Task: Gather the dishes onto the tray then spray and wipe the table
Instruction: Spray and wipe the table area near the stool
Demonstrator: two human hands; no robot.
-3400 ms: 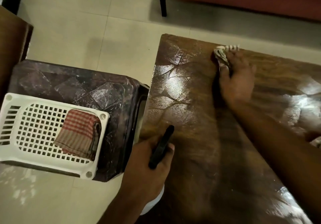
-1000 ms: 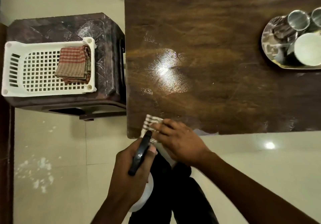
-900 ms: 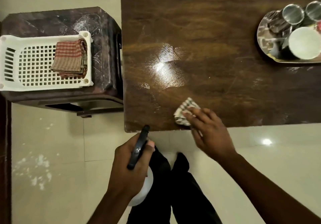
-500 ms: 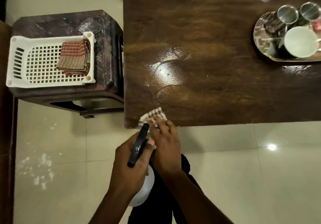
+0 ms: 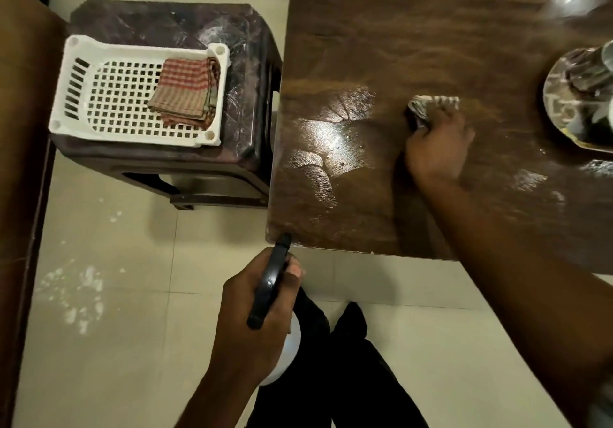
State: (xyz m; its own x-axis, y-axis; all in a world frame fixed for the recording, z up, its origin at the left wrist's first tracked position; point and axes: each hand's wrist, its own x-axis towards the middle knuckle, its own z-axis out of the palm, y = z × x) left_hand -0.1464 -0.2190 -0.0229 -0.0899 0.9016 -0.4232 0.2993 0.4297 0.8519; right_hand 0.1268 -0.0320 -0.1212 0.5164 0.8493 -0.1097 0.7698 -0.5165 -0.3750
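While the right hand (image 5: 438,142) is gripping the bunched cloth (image 5: 428,105) against the surface (image 5: 381,46), near the loaded tray (image 5: 564,102), the left hand (image 5: 252,321) is clutching the spray bottle (image 5: 270,281) off the near corner. Judgement: a careless rightward stroke is risking knocking the tray.

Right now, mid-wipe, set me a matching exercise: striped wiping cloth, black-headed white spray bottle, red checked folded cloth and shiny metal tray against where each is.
Things
1. striped wiping cloth
2. black-headed white spray bottle
3. red checked folded cloth
4. shiny metal tray

Places
A. in the white plastic basket on the dark stool
B. gripped by the left hand, off the brown wooden table
C. at the table's right edge
D. under the right hand on the tabletop

Pairs: 1-D, 2-B, 3-A, 4-C
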